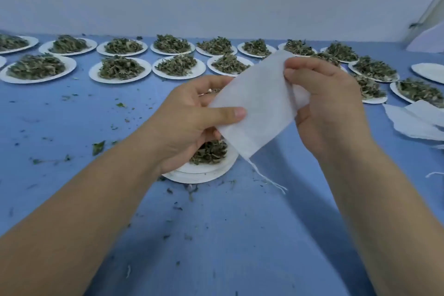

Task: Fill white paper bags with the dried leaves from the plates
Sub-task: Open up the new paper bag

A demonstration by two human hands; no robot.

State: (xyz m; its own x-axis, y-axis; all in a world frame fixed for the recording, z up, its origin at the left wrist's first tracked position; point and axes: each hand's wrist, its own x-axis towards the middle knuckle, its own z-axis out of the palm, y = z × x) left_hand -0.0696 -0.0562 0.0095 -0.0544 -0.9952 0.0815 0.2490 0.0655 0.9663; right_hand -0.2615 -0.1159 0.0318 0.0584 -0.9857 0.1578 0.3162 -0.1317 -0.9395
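Note:
A flat white paper bag (259,101) hangs tilted between both hands above the blue table, a thin string trailing from its lower corner. My left hand (189,122) pinches its lower left edge, thumb on top. My right hand (329,101) pinches the upper right end with curled fingers. Directly beneath the bag sits a white plate (204,173), stacked on another plate, holding dried leaves (211,151); my left hand partly hides it.
Two rows of several white plates heaped with dried leaves (120,67) run along the back of the table by the wall. Spare white bags (418,120) lie at the right edge. An empty plate (430,72) sits far right. Leaf crumbs are scattered over the blue surface (216,235).

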